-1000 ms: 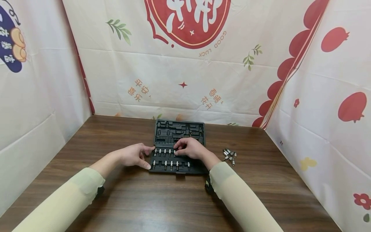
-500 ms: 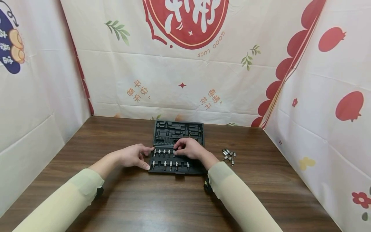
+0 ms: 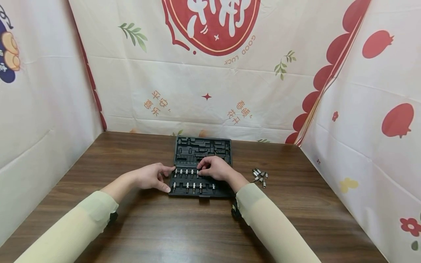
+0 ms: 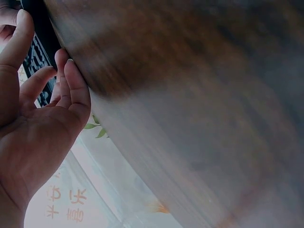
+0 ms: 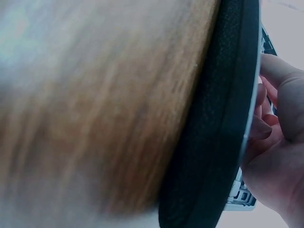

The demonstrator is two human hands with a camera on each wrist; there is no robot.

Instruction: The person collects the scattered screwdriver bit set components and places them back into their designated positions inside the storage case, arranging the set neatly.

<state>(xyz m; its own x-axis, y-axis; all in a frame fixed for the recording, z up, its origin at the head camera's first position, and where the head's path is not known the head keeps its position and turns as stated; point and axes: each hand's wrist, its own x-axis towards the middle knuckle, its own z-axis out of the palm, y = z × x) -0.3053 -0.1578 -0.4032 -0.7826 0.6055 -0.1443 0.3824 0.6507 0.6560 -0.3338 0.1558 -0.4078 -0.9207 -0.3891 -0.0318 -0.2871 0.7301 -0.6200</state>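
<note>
A black moulded case lies open on the table, its lid tilted back behind it. Two rows of silver bit sockets stand in the tray slots. My right hand reaches over the tray and pinches a bit socket between thumb and fingers at the back row, right of the others there. My left hand rests against the case's left side, thumb at the front corner and a finger near the hinge. The right wrist view shows the case's dark side wall, hiding what those fingertips hold.
A loose pile of silver bit sockets lies on the brown wooden table to the right of the case. Printed cloth walls stand behind the table and at both sides.
The head view has shifted slightly. Both hands stay in nearly the same place, the right still pinching the bit socket at the back row.
</note>
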